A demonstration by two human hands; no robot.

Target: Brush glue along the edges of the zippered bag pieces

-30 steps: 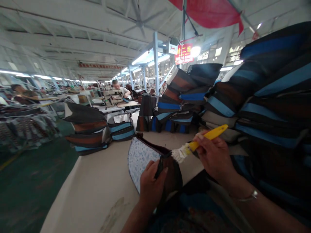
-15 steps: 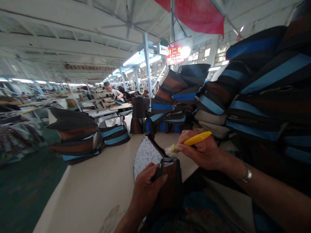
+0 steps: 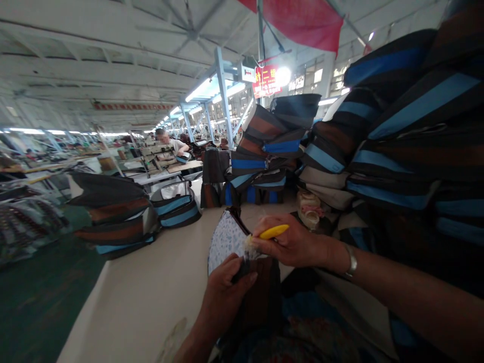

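My left hand grips the upper edge of a dark brown bag, whose open side shows a pale patterned lining. My right hand is closed round a brush with a yellow handle. The brush's whitish bristles rest on the bag's top edge, right beside my left thumb. The bag stands at the near end of a long beige table.
Tall stacks of brown, black and blue striped bags fill the right side and the far end of the table. More bags lie at the table's left edge. A person sits at a workstation far off. A green floor lies to the left.
My right hand has drawn the brush leftward and down, from beside the bag onto its top edge next to my left thumb. The view has shifted slightly.
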